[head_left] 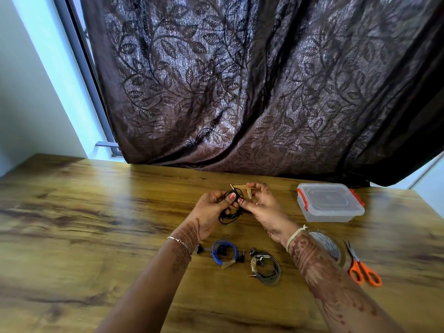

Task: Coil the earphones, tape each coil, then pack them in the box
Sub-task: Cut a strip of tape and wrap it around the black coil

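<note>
Above the wood-grain table [96, 212], hands pinch coiled black earphones [227, 216], translucent tape [247, 192]

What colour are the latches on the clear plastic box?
Orange-red: the latches on the clear plastic lidded box; shows best in the head view.

No word, brand or number could be read anywhere. The only lettering in sight was a few rows of small dark print on the white inner ring of the tape roll [329, 246], which lay on the table [96, 224] near the scissors [363, 269]. It was too blurred to make out.
</note>
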